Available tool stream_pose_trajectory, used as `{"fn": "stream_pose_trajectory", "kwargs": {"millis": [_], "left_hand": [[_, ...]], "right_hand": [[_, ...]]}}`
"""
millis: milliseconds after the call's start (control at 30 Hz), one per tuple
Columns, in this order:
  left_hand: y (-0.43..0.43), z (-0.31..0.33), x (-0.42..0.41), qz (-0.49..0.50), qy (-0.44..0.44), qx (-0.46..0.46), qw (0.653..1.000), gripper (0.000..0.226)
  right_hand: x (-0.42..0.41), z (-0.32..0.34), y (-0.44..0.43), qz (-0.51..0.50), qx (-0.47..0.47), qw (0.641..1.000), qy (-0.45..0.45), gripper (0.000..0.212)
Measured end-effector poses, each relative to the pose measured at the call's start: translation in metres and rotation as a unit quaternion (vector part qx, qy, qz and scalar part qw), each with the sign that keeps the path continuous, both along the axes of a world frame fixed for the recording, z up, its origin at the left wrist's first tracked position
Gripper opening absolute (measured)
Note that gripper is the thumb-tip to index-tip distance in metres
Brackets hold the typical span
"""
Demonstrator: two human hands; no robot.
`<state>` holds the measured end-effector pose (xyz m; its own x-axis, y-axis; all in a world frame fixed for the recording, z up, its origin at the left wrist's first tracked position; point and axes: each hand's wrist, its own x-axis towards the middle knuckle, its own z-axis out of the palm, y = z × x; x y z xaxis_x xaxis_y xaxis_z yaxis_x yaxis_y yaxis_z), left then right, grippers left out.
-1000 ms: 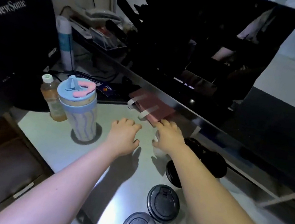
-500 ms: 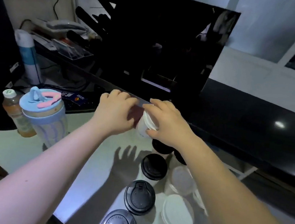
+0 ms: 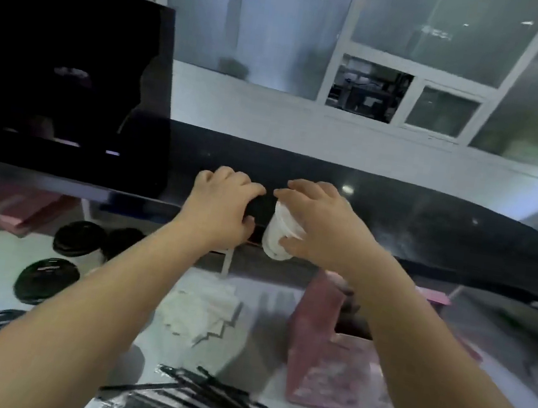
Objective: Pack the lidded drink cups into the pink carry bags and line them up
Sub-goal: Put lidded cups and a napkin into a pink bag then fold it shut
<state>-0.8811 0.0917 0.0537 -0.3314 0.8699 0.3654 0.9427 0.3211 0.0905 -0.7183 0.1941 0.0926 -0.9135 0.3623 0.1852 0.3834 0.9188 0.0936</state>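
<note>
White cup (image 3: pixel 279 231), tilted with its base toward the camera, sits in the curled fingers of the right hand (image 3: pixel 318 224), held above the counter in front of the black ledge (image 3: pixel 397 218); its lid is hidden from here. The left hand (image 3: pixel 222 206) hovers just beside it, fingers bent, and whether it grips anything cannot be told. Below stands an open pink carry bag (image 3: pixel 325 357), blurred. Black-lidded cups (image 3: pixel 79 239) stand at left, napkins (image 3: pixel 201 308) at centre, black straws (image 3: pixel 199 398) nearest, partly cut off
</note>
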Motion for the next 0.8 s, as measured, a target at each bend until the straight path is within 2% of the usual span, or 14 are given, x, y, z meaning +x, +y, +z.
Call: {"fn": "stream_pose_trajectory", "kwargs": {"millis": [267,433,500,567,700,800], "left_hand": [[0.089,-0.018,0.133,-0.093,-0.048,-0.006,0.995,0.042],[0.097,-0.029,0.176,-0.118,-0.174,-0.076,0.975,0.019],[0.097,-0.038,0.181,-0.123,-0.173,-0.116,0.970,0.020],[0.099,-0.045,0.181,-0.136,-0.161,-0.127,0.969,0.037],[0.101,-0.050,0.180,-0.182,-0.156,-0.115,0.964,0.086],[0.103,-0.060,0.177,-0.170,-0.115,-0.188,0.961,0.122]], "right_hand": [[0.157,0.003,0.066,-0.079,-0.033,0.996,0.032,0.075],[0.205,0.002,0.077,-0.097,-0.071,0.989,0.081,0.075],[0.214,-0.007,0.078,-0.105,-0.073,0.990,0.064,0.076],[0.217,-0.020,0.077,-0.108,-0.086,0.989,0.051,0.075],[0.218,-0.049,0.074,-0.119,-0.085,0.988,0.046,0.073],[0.223,-0.064,0.074,-0.157,-0.085,0.983,0.049,0.073]]}}
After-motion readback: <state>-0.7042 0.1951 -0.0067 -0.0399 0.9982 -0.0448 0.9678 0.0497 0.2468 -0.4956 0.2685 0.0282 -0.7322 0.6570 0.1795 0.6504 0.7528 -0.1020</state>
